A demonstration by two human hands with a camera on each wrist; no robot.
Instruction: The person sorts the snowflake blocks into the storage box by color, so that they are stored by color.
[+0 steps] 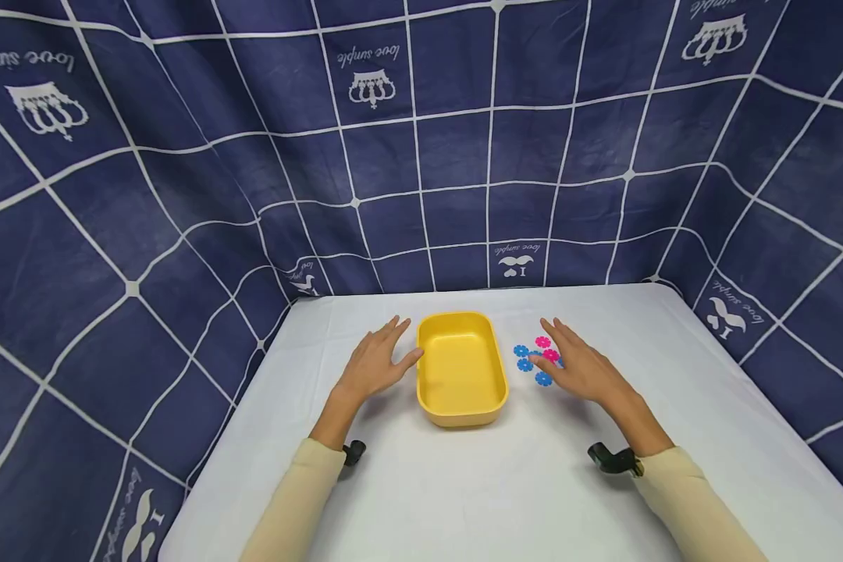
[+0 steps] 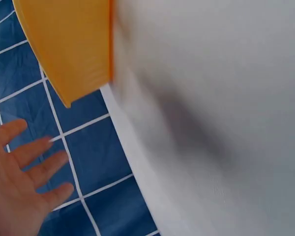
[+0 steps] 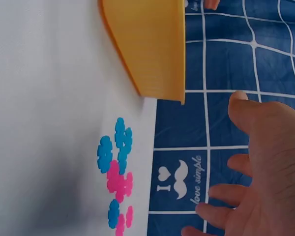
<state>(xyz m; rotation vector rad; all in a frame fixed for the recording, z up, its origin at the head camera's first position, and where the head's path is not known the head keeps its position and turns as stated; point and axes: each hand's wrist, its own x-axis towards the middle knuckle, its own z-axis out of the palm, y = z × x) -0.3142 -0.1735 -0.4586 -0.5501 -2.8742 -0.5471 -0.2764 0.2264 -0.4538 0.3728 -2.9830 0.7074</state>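
From where I stand, the person holds both hands out over a white table (image 1: 464,492), one to each side of a yellow tray (image 1: 461,363); the tray sits upright near the table's far edge, between the two hands; the left hand (image 1: 374,364) hangs just beside the tray's left side, its fingers spread and nearly straight, grasping nothing; the right hand (image 1: 585,371) hovers by a loose scatter of small flower-shaped pieces, its fingers extended too, thumb held apart, with nothing in its grip; the blue pieces (image 1: 544,378) and pink pieces (image 1: 542,342) lie right of the tray, some partly hidden by that hand; behind the table hangs a navy curtain (image 1: 457,156) with white grid lines
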